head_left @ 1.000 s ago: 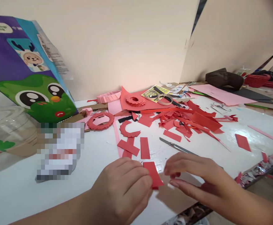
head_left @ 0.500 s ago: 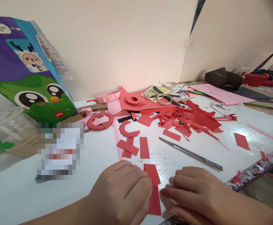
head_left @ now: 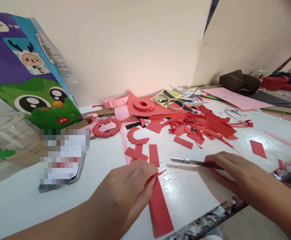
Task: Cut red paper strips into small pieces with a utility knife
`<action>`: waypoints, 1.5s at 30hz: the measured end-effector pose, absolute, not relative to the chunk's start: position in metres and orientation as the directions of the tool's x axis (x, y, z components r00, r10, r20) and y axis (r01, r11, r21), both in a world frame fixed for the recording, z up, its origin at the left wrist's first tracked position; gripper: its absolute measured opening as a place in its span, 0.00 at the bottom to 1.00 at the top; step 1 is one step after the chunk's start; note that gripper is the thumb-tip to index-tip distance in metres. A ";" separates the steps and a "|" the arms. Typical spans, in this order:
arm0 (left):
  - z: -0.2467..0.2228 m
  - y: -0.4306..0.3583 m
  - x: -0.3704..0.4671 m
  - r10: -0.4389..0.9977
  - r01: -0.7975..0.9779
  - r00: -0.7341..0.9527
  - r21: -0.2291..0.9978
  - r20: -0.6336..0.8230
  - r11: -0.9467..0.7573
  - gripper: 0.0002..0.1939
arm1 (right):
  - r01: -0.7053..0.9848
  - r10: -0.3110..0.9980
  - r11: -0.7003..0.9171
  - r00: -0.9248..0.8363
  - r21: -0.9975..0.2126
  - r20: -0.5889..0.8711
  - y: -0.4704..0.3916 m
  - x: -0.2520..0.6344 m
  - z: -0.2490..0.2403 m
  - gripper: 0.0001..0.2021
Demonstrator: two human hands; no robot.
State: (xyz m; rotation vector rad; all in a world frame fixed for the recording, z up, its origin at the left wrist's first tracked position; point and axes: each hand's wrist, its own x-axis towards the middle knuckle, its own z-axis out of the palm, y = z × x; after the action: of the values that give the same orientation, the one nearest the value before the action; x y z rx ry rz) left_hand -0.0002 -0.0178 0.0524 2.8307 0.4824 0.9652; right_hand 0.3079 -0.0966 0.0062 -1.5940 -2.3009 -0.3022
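Note:
My left hand [head_left: 133,188] is closed in a pinch on a small red paper piece [head_left: 161,172], whose pointed end sticks out past the fingers. Just below it a long red paper strip [head_left: 160,210] lies on the white tabletop, its upper end partly hidden by that hand. To the right, my right hand [head_left: 227,170] grips the handle of a silver craft knife [head_left: 185,161], with the blade pointing left. Between the hands and the back pile, loose red paper rectangles [head_left: 154,155] rest near a curved, notched red paper piece [head_left: 137,136].
Red paper scraps [head_left: 197,125] are heaped at the back, beside tape rolls [head_left: 174,104]. Notched red paper rings [head_left: 107,127] lie left of them. A phone-like object [head_left: 79,168], partly pixelated, a clear plastic cup [head_left: 10,143] and a purple-green bag [head_left: 35,73] stand left.
My right hand has moved right and picked up the craft knife from the table. My left hand now pinches a small red paper piece above the strip.

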 end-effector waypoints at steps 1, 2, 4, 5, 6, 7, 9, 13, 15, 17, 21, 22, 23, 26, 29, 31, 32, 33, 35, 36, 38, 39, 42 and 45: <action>0.052 -0.018 0.000 0.342 0.272 0.746 0.206 0.571 -0.940 0.07 | 0.923 0.858 0.384 -0.348 -0.022 0.377 -0.099 0.306 0.011 0.12; 0.051 -0.017 0.000 0.342 0.277 0.748 0.201 0.568 -0.940 0.07 | 0.907 0.851 0.420 -0.381 -0.033 0.362 -0.101 0.303 0.016 0.12; 0.051 -0.017 0.001 0.333 0.278 0.753 0.184 0.568 -0.943 0.08 | 0.862 0.820 0.505 -0.464 -0.040 0.335 -0.105 0.295 0.026 0.15; 0.052 -0.017 0.001 0.328 0.273 0.758 0.182 0.564 -0.945 0.08 | 0.841 0.802 0.540 -0.502 -0.033 0.325 -0.105 0.290 0.029 0.17; 0.052 -0.018 0.001 0.328 0.267 0.768 0.190 0.550 -0.945 0.09 | 0.824 0.783 0.567 -0.531 -0.021 0.323 -0.106 0.284 0.031 0.19; 0.053 -0.018 0.002 0.325 0.254 0.777 0.204 0.539 -0.946 0.09 | 0.811 0.767 0.585 -0.551 -0.006 0.328 -0.105 0.279 0.032 0.20; 0.054 -0.020 0.003 0.306 0.224 0.795 0.215 0.524 -0.951 0.09 | 0.799 0.746 0.601 -0.569 0.017 0.346 -0.102 0.270 0.031 0.19; 0.052 -0.024 0.005 0.196 0.189 0.773 0.076 0.603 -0.979 0.09 | 0.782 0.729 0.622 -0.598 0.042 0.333 -0.094 0.258 0.025 0.14; 0.049 -0.026 0.006 0.140 0.184 0.754 -0.003 0.642 -0.983 0.09 | 0.774 0.721 0.629 -0.615 0.071 0.320 -0.092 0.257 0.022 0.13; 0.047 -0.029 0.007 0.116 0.198 0.758 -0.056 0.642 -0.979 0.10 | 0.764 0.715 0.639 -0.634 0.090 0.295 -0.090 0.257 0.019 0.16; 0.041 -0.035 0.007 0.079 0.184 0.849 -0.153 0.523 -0.971 0.15 | 0.735 0.699 0.670 -0.671 0.103 0.246 -0.089 0.261 0.013 0.20; 0.039 -0.036 0.007 0.057 0.169 0.868 -0.186 0.494 -0.968 0.15 | 0.730 0.693 0.674 -0.678 0.113 0.244 -0.088 0.261 0.012 0.20; 0.037 -0.037 0.007 0.037 0.159 0.883 -0.222 0.469 -0.962 0.15 | 0.726 0.688 0.677 -0.683 0.123 0.244 -0.088 0.261 0.011 0.19; 0.028 -0.039 0.006 -0.004 0.146 0.901 -0.310 0.434 -0.939 0.13 | 0.719 0.682 0.682 -0.691 0.136 0.239 -0.087 0.260 0.011 0.17; 0.017 -0.042 0.005 -0.032 0.156 0.888 -0.367 0.458 -0.917 0.16 | 0.715 0.686 0.688 -0.696 0.123 0.211 -0.085 0.258 0.013 0.18; 0.013 -0.044 0.006 -0.038 0.168 0.881 -0.388 0.471 -0.906 0.17 | 0.710 0.689 0.696 -0.703 0.112 0.176 -0.085 0.257 0.013 0.20; 0.011 -0.044 0.006 -0.032 0.176 0.882 -0.391 0.470 -0.904 0.17 | 0.706 0.688 0.700 -0.707 0.111 0.164 -0.084 0.256 0.014 0.21; 0.010 -0.044 0.006 -0.029 0.180 0.881 -0.391 0.473 -0.903 0.16 | 0.701 0.683 0.704 -0.713 0.117 0.160 -0.084 0.255 0.014 0.22; 0.011 -0.043 0.006 -0.031 0.176 0.881 -0.388 0.472 -0.905 0.15 | 0.688 0.669 0.713 -0.726 0.135 0.161 -0.083 0.254 0.014 0.23; 0.013 -0.042 0.006 -0.034 0.166 0.888 -0.390 0.458 -0.906 0.15 | 0.681 0.663 0.718 -0.732 0.144 0.159 -0.083 0.254 0.014 0.23; 0.017 -0.040 0.005 -0.053 0.127 0.912 -0.403 0.407 -0.906 0.14 | 0.670 0.655 0.726 -0.742 0.153 0.142 -0.082 0.253 0.014 0.23; 0.019 -0.039 0.005 -0.060 0.107 0.925 -0.407 0.375 -0.907 0.14 | 0.667 0.654 0.728 -0.745 0.158 0.131 -0.082 0.252 0.013 0.24; 0.024 -0.036 0.003 -0.073 0.067 0.943 -0.401 0.324 -0.914 0.14 | 0.648 0.637 0.734 -0.761 0.204 0.126 -0.080 0.249 0.013 0.28; 0.023 -0.035 0.004 -0.079 0.074 0.928 -0.388 0.364 -0.919 0.12 | 0.633 0.621 0.738 -0.773 0.236 0.132 -0.077 0.247 0.012 0.29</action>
State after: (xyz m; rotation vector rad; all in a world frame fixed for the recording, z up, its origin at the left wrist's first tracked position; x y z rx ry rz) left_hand 0.0043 -0.0351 0.0235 3.4803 -0.0042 0.6861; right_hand 0.2468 -0.0765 0.0123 -1.0417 -2.8871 -0.4169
